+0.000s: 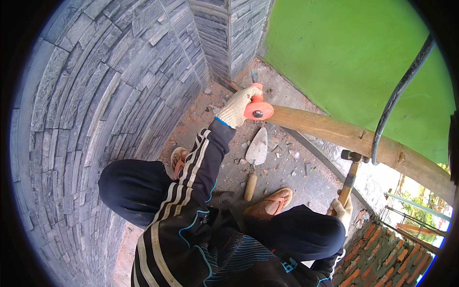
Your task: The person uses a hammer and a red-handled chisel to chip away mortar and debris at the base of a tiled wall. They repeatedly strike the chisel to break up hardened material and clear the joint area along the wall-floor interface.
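My left hand [235, 107], in a cream knitted glove, is closed round a chisel [258, 110] with an orange grip and round guard. Its steel blade points away toward the debris at the wall's foot, and its dark struck end faces me. On the right, my gloved right hand [340, 211] grips a hammer [348, 181] by its wooden handle. The dark hammer head is raised, well apart from the chisel and overlapping the bamboo pole in view. Between my feet and the left hand lies a pointed trowel [257, 147] with a wooden handle.
Grey stone-clad wall [119, 100] rises on the left, a green wall [344, 52] at the far right. A thick bamboo pole [325, 126] slants across the right side, with a black hose [399, 91] hanging near it. Rubble litters the floor [229, 162]; brickwork [382, 256] stands lower right.
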Motion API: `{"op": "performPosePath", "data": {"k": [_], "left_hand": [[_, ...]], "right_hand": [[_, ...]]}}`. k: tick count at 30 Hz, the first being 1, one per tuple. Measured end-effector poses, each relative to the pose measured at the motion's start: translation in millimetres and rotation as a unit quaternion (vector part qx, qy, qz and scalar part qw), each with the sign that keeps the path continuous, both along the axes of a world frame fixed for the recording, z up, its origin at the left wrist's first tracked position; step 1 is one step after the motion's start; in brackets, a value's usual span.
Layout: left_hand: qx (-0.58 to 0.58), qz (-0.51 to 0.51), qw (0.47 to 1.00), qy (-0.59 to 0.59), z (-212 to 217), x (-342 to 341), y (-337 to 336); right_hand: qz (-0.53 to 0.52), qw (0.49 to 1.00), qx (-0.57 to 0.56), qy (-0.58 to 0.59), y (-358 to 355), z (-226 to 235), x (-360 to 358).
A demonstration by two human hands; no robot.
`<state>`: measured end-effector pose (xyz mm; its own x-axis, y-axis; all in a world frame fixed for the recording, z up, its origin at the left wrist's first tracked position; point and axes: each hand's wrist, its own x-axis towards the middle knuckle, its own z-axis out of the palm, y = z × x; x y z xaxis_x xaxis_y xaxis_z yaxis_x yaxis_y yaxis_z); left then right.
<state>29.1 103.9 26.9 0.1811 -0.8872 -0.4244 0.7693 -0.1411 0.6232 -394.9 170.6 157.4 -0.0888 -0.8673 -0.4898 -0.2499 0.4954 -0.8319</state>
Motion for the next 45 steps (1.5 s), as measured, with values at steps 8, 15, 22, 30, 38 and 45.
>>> {"op": "performPosePath", "data": {"k": [8,15,22,30,38,45], "left_hand": [[-0.014,-0.018,0.996,0.082,-42,38,23],[-0.037,0.018,0.996,0.081,-45,33,26],[-0.05,0.053,0.976,0.204,-44,27,18],[-0.048,0.095,0.977,0.185,-48,29,19],[-0.095,0.085,0.991,-0.049,-56,29,13],[-0.053,0.059,0.979,0.186,-31,40,6]], "right_hand": [[-0.217,0.942,-0.199,0.163,120,28,-5],[-0.279,0.818,-0.434,0.255,142,93,96],[-0.11,0.82,-0.537,0.165,123,112,138],[0.066,0.946,-0.312,0.052,95,20,225],[0.246,0.858,-0.362,0.267,76,-92,251],[0.203,0.953,-0.178,0.138,63,-71,277]]}}
